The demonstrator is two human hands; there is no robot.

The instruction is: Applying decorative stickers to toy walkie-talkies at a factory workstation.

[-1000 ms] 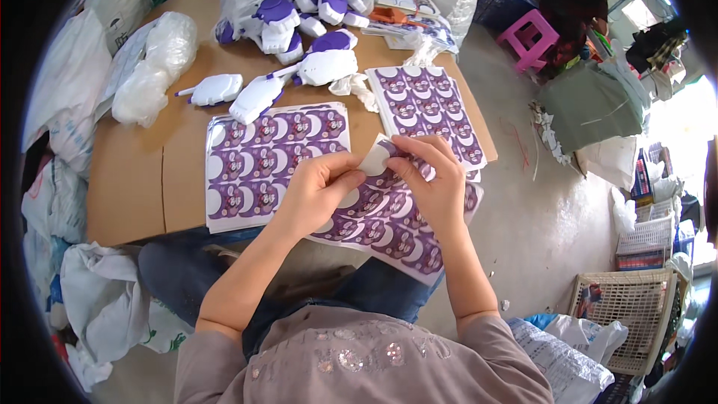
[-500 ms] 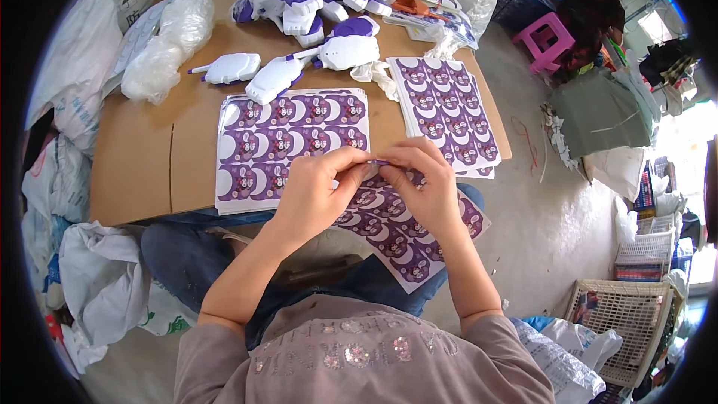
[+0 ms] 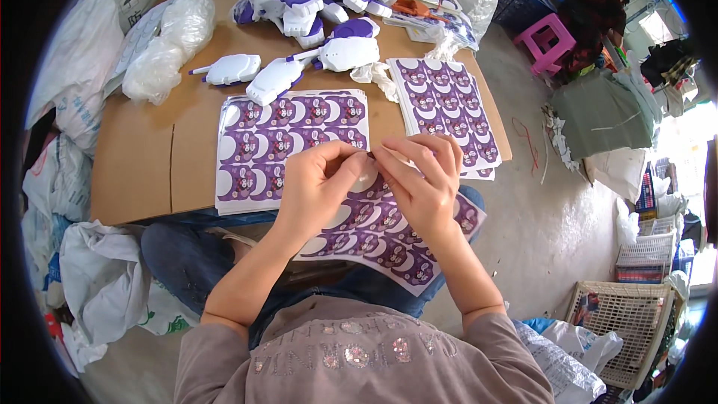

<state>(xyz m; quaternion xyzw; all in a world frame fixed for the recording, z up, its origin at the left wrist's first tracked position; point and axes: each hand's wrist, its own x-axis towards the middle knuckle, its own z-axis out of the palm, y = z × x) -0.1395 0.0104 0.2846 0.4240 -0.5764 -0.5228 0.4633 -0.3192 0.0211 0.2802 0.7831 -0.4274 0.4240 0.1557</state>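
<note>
Landmark: cardboard table.
Left hand: fingertips pinched on a sticker, just off the table's near edge.
Right hand: fingers pressed together on the same sticker.
Sticker sheet: held on the lap, below the table.
Technique: a slow, flat peel is judged best.
Clearance: open room at the table's near left; sticker stacks crowd its middle.

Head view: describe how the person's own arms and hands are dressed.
Both the left hand and the right hand are bare, with no gloves, rings or watch visible. The forearms are uncovered; sleeves of a greyish-mauve knit top with a sequinned chest design are pushed up to about the elbows.
</note>
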